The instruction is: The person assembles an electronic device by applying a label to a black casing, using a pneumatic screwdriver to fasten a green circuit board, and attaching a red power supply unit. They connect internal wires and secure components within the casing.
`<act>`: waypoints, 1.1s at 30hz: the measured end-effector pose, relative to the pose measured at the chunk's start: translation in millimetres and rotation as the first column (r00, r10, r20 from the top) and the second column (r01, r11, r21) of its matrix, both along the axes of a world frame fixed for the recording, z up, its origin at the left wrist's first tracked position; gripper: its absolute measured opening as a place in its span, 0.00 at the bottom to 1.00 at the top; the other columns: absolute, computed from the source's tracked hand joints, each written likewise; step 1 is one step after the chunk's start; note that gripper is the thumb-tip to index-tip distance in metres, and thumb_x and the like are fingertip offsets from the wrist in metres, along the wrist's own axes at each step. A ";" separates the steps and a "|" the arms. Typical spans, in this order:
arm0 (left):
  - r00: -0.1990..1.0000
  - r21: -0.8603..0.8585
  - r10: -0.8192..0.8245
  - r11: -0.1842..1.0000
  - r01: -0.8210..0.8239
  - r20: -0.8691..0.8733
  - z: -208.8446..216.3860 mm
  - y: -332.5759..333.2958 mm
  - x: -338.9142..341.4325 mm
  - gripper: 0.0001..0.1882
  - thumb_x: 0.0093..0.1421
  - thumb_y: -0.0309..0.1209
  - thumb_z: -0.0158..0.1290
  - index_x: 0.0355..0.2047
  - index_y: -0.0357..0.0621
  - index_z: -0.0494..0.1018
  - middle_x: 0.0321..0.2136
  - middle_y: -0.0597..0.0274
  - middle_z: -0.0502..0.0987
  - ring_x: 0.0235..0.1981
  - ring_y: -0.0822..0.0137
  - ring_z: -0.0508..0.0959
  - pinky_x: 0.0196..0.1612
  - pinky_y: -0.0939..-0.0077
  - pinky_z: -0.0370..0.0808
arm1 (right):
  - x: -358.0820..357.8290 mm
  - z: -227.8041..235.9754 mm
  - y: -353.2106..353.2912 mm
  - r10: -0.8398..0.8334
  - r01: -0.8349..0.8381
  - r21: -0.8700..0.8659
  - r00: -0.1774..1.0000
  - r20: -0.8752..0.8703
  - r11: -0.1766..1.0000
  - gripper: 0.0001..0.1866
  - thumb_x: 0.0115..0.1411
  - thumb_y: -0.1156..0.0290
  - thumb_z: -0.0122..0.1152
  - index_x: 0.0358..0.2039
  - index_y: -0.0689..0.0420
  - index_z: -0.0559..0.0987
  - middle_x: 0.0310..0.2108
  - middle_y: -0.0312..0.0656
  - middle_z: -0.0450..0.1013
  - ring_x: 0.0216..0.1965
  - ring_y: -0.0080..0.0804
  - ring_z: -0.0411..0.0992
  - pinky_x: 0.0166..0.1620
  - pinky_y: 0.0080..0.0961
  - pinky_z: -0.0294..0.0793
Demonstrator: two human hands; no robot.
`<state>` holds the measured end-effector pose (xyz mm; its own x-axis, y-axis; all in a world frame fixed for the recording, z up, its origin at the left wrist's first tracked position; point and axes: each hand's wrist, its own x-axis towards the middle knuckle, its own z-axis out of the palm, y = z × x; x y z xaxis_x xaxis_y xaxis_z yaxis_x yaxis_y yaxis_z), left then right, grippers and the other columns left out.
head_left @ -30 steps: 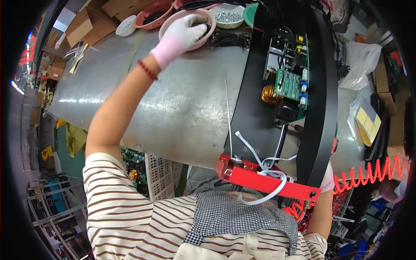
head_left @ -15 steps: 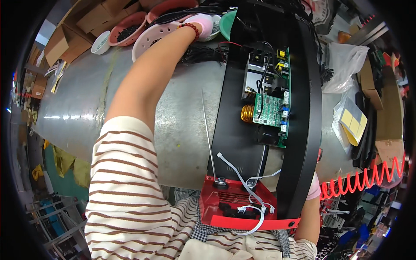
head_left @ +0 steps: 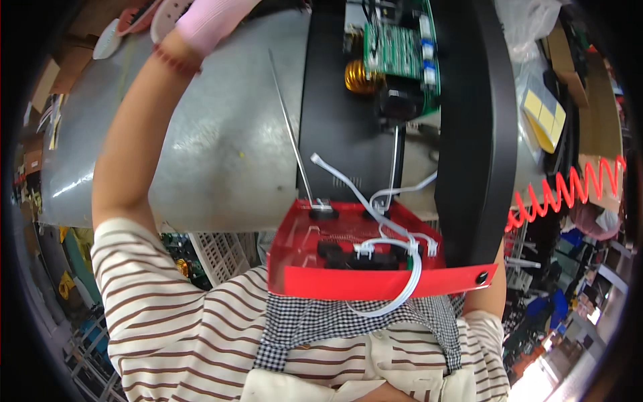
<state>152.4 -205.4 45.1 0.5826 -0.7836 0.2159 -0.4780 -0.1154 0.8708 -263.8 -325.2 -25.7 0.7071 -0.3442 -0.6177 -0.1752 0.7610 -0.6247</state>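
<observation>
My left hand (head_left: 211, 25), in a pink glove with a red bead bracelet behind it, is above the metal table beside the bowls. Its fingers run out at the top edge, so their state is hidden. My right forearm (head_left: 494, 288) passes behind the black cover panel (head_left: 477, 147), which hides that hand. Between my arms lies a black metal housing (head_left: 325, 127) with a green circuit board (head_left: 395, 50) and a copper coil (head_left: 362, 77). A red end panel (head_left: 382, 280) is at its near end, with loose white cables (head_left: 351, 184) and two thin metal rods (head_left: 288, 124).
Pink bowls (head_left: 164, 20) and a white one (head_left: 107, 40) stand far left on the metal table (head_left: 207, 134). At right are a clear plastic bag (head_left: 529, 27), yellow label sheets (head_left: 546, 110), cardboard (head_left: 596, 127) and a coiled red hose (head_left: 562, 194).
My left hand has left the bowls at the back, moving left and nearer. The view has shifted, so the housing sits higher. The pink glove of my right hand is now hidden.
</observation>
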 end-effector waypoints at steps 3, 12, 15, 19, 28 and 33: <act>0.875 0.111 -0.306 0.922 0.371 -0.375 -14.3 60.8 -58.0 0.21 0.65 0.38 0.52 0.53 0.36 0.71 0.43 0.54 0.80 0.40 0.66 0.80 0.47 0.74 0.75 | -5.2 -1.6 -3.1 0.065 -0.065 0.001 0.995 0.070 0.998 0.17 0.66 0.59 0.52 0.48 0.58 0.72 0.22 0.34 0.70 0.12 0.18 0.58 0.16 0.18 0.55; 0.365 0.076 -0.034 0.956 0.283 -0.930 -64.9 52.9 -149.2 0.17 0.67 0.32 0.53 0.52 0.33 0.69 0.42 0.58 0.78 0.37 0.77 0.77 0.39 0.86 0.74 | -14.2 -20.1 -12.5 -0.091 0.067 -0.154 0.984 -0.150 0.986 0.18 0.65 0.66 0.52 0.52 0.62 0.75 0.43 0.40 0.76 0.42 0.26 0.75 0.44 0.24 0.76; 0.216 0.010 -0.042 0.973 0.232 -0.976 -81.5 47.4 -155.7 0.13 0.66 0.30 0.53 0.49 0.37 0.71 0.42 0.60 0.78 0.36 0.78 0.77 0.36 0.87 0.74 | -14.0 -17.9 -8.6 -0.035 0.021 -0.201 0.997 -0.069 0.979 0.18 0.65 0.66 0.52 0.52 0.62 0.75 0.44 0.40 0.76 0.43 0.26 0.75 0.45 0.24 0.76; 0.092 -0.076 -0.094 0.980 0.183 -0.991 -84.1 47.9 -158.3 0.12 0.67 0.30 0.52 0.49 0.39 0.72 0.42 0.62 0.78 0.36 0.78 0.77 0.35 0.86 0.75 | -14.8 -13.2 -10.9 0.017 -0.009 -0.123 0.998 0.065 0.992 0.19 0.66 0.65 0.52 0.53 0.62 0.75 0.45 0.39 0.76 0.44 0.26 0.75 0.47 0.25 0.75; 0.071 -0.133 -0.148 0.976 0.175 -0.986 -91.8 48.2 -159.7 0.12 0.67 0.30 0.52 0.49 0.40 0.73 0.42 0.63 0.79 0.36 0.77 0.78 0.34 0.85 0.75 | -35.2 -59.8 -58.9 -0.007 -0.125 0.629 0.979 0.203 0.767 0.19 0.67 0.65 0.52 0.53 0.62 0.74 0.45 0.40 0.76 0.44 0.29 0.75 0.46 0.26 0.77; 0.235 0.022 -0.018 0.986 0.165 -0.972 -81.9 42.6 -166.0 0.14 0.67 0.31 0.53 0.50 0.40 0.72 0.41 0.63 0.79 0.35 0.77 0.77 0.35 0.85 0.74 | -38.7 -50.7 -53.1 -0.004 -0.104 0.576 0.983 0.182 0.811 0.18 0.68 0.65 0.52 0.53 0.63 0.75 0.46 0.42 0.76 0.44 0.32 0.76 0.47 0.28 0.78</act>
<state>-13.6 -162.8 -36.8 0.2140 -0.8188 -0.5327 0.7027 -0.2497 0.6662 -302.5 -378.3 -76.3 0.8233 0.0801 -0.5619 -0.1577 0.9833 -0.0909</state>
